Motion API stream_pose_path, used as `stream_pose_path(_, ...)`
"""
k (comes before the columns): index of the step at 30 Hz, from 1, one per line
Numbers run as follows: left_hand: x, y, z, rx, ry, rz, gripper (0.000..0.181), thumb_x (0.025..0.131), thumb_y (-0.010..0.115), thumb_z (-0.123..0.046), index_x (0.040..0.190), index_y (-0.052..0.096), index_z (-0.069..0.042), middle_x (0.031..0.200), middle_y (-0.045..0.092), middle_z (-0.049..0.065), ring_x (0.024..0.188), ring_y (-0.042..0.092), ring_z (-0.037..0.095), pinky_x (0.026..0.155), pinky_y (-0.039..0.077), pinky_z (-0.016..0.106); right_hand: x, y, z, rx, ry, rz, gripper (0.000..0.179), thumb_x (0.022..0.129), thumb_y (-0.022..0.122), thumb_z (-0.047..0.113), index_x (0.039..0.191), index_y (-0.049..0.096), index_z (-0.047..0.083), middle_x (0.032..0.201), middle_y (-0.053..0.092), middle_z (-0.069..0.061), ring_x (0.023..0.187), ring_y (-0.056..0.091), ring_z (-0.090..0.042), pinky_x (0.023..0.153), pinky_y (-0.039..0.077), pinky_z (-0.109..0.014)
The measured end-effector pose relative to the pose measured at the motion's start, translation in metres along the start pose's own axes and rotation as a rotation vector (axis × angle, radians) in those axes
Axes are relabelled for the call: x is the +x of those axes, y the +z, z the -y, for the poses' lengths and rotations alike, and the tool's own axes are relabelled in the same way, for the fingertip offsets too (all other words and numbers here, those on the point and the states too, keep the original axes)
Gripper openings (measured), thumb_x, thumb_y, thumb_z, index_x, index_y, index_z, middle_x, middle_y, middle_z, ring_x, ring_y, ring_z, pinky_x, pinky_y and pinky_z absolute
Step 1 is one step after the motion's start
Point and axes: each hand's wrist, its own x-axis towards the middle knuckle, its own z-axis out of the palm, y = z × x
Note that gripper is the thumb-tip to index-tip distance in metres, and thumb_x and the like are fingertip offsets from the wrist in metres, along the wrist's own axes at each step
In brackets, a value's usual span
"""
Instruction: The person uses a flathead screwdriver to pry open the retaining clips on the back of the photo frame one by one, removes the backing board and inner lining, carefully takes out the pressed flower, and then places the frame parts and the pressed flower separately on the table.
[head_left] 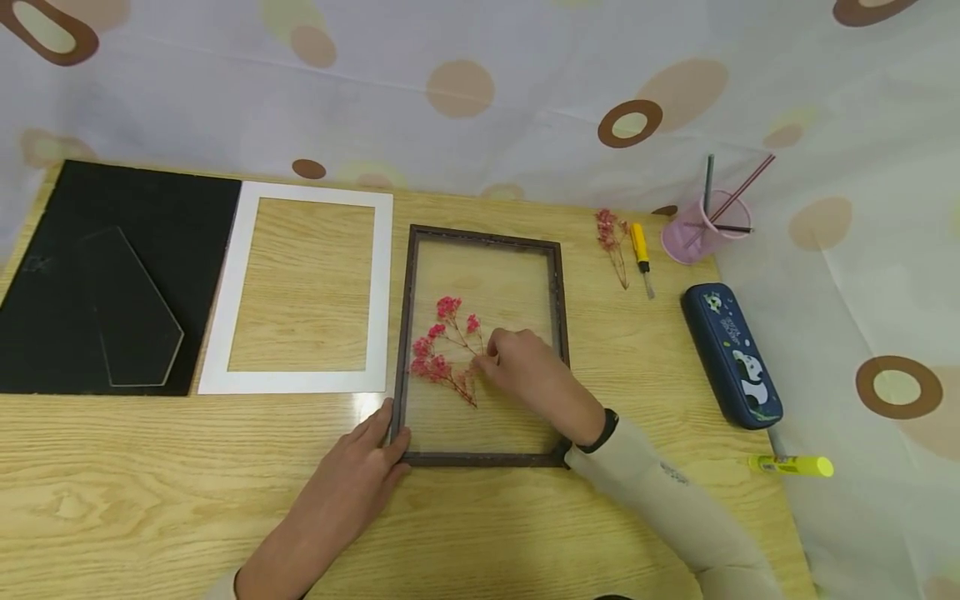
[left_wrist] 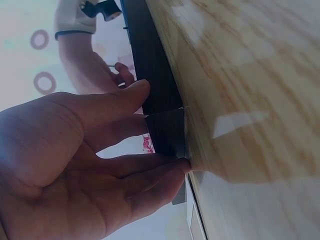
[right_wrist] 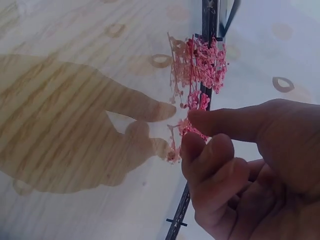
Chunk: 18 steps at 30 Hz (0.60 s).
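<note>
A dark picture frame (head_left: pixel 480 459) with a glass pane lies flat on the wooden table. My left hand (head_left: pixel 341 479) grips its near left corner, thumb on the near side and fingers along the left side, as the left wrist view also shows. Over the glass, my right hand (head_left: pixel 528 367) pinches the stem of a pink dried flower sprig (head_left: pixel 448 307) between thumb and bent fingers. A second pink sprig (head_left: pixel 431 367) lies just below it on the glass, blossoms toward the frame's left side. In the right wrist view, pink blossoms (right_wrist: pixel 207 62) and the hand are mirrored in the glass.
Left of the frame lie a white mat (head_left: pixel 296 382) and a black backing board (head_left: pixel 45 275) with a stand. To the right are another sprig (head_left: pixel 609 229), a yellow-handled tool (head_left: pixel 640 246), a pink pen cup (head_left: pixel 682 237), a blue pencil case (head_left: pixel 727 354) and a yellow tube (head_left: pixel 795 465).
</note>
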Motion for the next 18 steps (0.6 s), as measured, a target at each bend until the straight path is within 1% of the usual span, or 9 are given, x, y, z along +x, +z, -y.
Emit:
stream_pose_path(5,-0.001,0.002,0.0,0.005,0.011,-0.009,0.036,0.082,0.083,-0.012,0.111,0.073,0.007,0.134,0.053,0.036,0.122,0.057,0.044,0.091,0.053,0.051,0.001,0.004,0.002,-0.03,-0.002,0.003,0.019,0.1,0.062,0.02,0.094,0.068,0.002,0.071,0.063,-0.004,0.05,0.048,-0.012,0.047,0.037,-0.024)
stream_pose_path(10,-0.001,0.002,0.001,0.013,0.028,-0.02,0.035,0.081,0.083,-0.011,0.11,0.073,0.006,0.133,0.054,0.036,0.121,0.058,0.044,0.091,0.053,0.051,0.003,0.006,0.002,-0.044,0.002,-0.013,0.019,0.1,0.056,0.013,0.086,0.064,0.004,0.065,0.058,-0.004,0.05,0.045,-0.012,0.046,0.035,-0.024)
stream_pose_path(12,-0.001,0.001,0.001,0.01,0.026,-0.019,0.035,0.082,0.083,-0.011,0.11,0.073,0.007,0.133,0.054,0.036,0.121,0.057,0.044,0.09,0.054,0.051,0.004,0.006,0.001,-0.044,-0.002,-0.009,0.02,0.101,0.055,0.012,0.084,0.063,0.004,0.064,0.057,-0.004,0.05,0.044,-0.011,0.046,0.034,-0.024)
stream_pose_path(16,0.0,0.0,0.0,0.002,0.018,-0.018,0.036,0.082,0.082,-0.011,0.111,0.073,0.007,0.134,0.054,0.036,0.122,0.057,0.044,0.089,0.054,0.051,0.01,0.006,-0.002,-0.018,-0.013,0.018,0.019,0.1,0.054,0.009,0.087,0.066,0.002,0.065,0.058,-0.004,0.049,0.045,-0.01,0.046,0.036,-0.022)
stream_pose_path(18,0.0,0.0,0.0,-0.001,0.016,-0.018,0.036,0.083,0.082,-0.012,0.112,0.073,0.007,0.134,0.054,0.036,0.122,0.057,0.044,0.089,0.054,0.052,0.012,0.005,-0.004,0.017,-0.015,0.036,0.019,0.1,0.055,0.008,0.09,0.068,0.0,0.068,0.06,-0.005,0.05,0.046,-0.011,0.047,0.037,-0.022)
